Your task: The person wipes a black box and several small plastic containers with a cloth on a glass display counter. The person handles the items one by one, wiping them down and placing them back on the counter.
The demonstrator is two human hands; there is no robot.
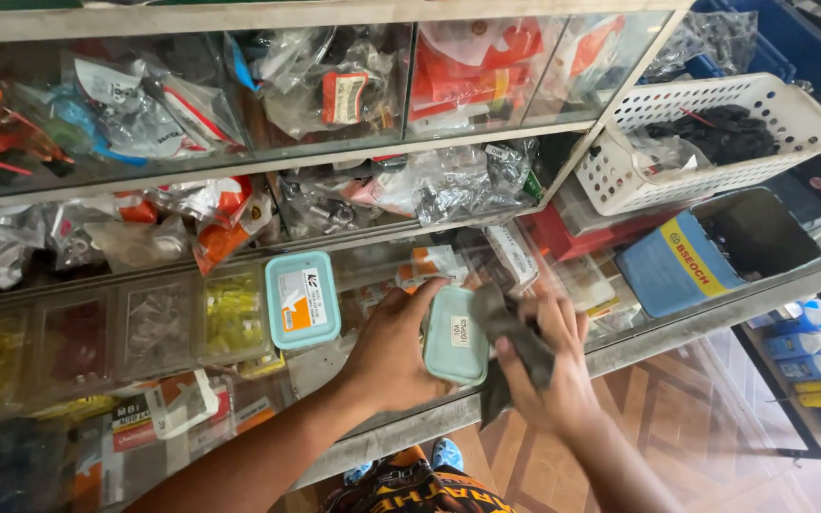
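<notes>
My left hand [393,350] grips a small pale-green plastic box [456,334] with a white label on its lid, held above a glass counter top [97,342]. My right hand [548,366] holds a dark grey cloth [520,344] pressed against the box's right side. A second, similar pale-green lidded box [302,299] with a white and orange label lies flat on the glass just left of my left hand.
Glass shelves behind hold several clear bags of small parts and orange packets. A white lattice basket [715,142] with black parts stands at the right, beside a blue open carton [705,252]. Below is a patterned tile floor [696,408].
</notes>
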